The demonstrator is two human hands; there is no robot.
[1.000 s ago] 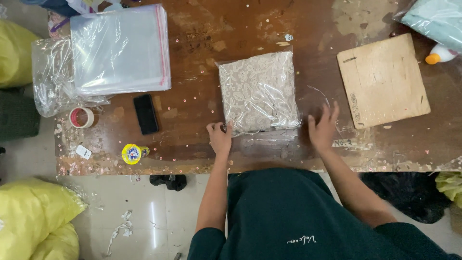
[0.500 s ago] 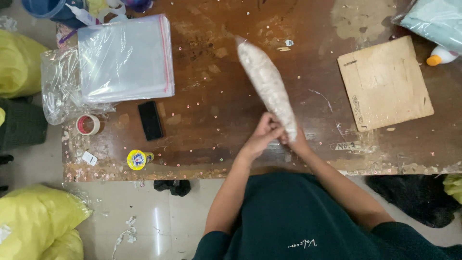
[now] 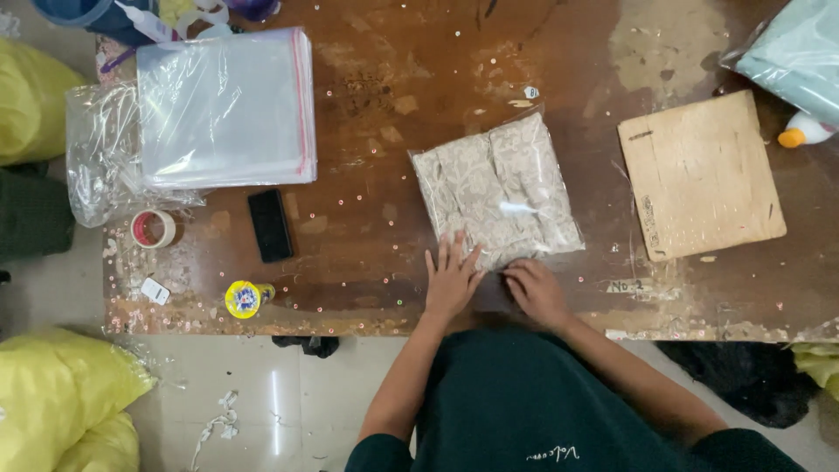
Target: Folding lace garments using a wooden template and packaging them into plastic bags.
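Your left hand (image 3: 452, 281) is down flat, fingers spread, pressing on the near edge of the clear packet of folded patterned cloth (image 3: 496, 190), and it grips nothing. Your right hand (image 3: 536, 291) sits just beside it, fingers curled down at the packet's near right corner where the plastic flap lies on the wood; whether it pinches that flap or only presses it, I cannot tell. The packet itself lies flat near the middle of the brown, paint-scuffed worktop (image 3: 384, 96), slightly turned, its far edge pointing away from you. To your right, well apart from the packet, there's a square wooden board (image 3: 699, 179), and past it a white bottle with an orange cap (image 3: 802, 133) beside a pale green bag (image 3: 800, 54) at the corner. Off to your left, a stack of clear plastic bags with a red edge (image 3: 225, 107) rests partly on crumpled clear wrapping (image 3: 98, 166). Nearer to you on that side lie a black phone (image 3: 269, 225), a small roll of tape with a red core (image 3: 152, 229) and a little yellow round tin (image 3: 244, 298) by the front edge. Tiny sequins (image 3: 358, 188) speckle the surface. Yellow sacks (image 3: 61, 393) sit on the floor at your left.
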